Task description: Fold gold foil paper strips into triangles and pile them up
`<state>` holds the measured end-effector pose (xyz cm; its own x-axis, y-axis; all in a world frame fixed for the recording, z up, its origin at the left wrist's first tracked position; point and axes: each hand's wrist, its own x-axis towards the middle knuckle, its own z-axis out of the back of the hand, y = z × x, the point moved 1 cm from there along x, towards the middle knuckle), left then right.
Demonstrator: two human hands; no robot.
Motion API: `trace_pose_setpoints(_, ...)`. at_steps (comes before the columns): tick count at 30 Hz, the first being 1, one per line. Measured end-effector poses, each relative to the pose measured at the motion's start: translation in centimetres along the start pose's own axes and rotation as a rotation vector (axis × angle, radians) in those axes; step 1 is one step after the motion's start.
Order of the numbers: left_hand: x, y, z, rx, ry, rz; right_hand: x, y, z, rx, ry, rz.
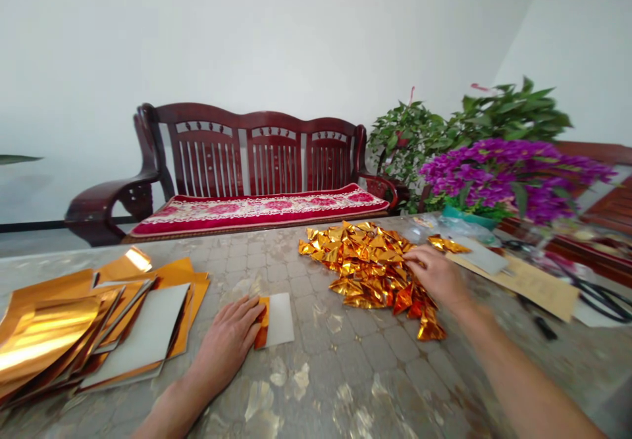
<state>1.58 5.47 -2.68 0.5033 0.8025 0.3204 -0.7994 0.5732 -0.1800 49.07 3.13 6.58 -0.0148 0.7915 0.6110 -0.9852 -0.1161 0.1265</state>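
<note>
My left hand [236,326] lies flat on the table, its fingers stretched out over the left part of a small sheet of paper [280,318]. That sheet shows a white face and a strip of shiny gold-orange foil beside my fingertips. My right hand [437,273] reaches to the right side of a heap of folded gold foil pieces [363,255]. Its thumb and fingers are bent close together at the heap's edge; whether a folded piece is between them is hard to see.
A loose stack of gold foil sheets [54,334] lies at the left. Purple flowers [508,172], a tan envelope-like sheet [538,284] and a black cable [597,291] are at the right. Behind the table [316,386] stands a dark wooden bench [274,143] with a red cushion.
</note>
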Motion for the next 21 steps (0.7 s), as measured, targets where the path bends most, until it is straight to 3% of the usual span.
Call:
trace_pose_setpoints(3, 0.0, 0.0, 0.1, 0.005, 0.017, 0.006, -0.7, -0.7, -1.0, -0.079, 0.129, -0.054)
trace_pose_setpoints(7, 0.0, 0.0, 0.0, 0.000, 0.018, 0.002, -0.8, -1.4, -1.1, -0.116, 0.145, -0.157)
trace_pose_setpoints(12, 0.0, 0.0, -0.2, 0.001, 0.002, 0.002, 0.6, 0.2, -1.3, -0.055, 0.265, -0.014)
trace_pose_setpoints(17, 0.0, 0.1, -0.3, 0.001, -0.006, -0.004, 2.3, 1.2, -1.7, -0.174, 0.463, 0.082)
trace_pose_setpoints(21, -0.1, 0.2, -0.3, -0.001, -0.018, -0.011, 2.9, 1.4, -1.5, -0.209, 0.542, 0.143)
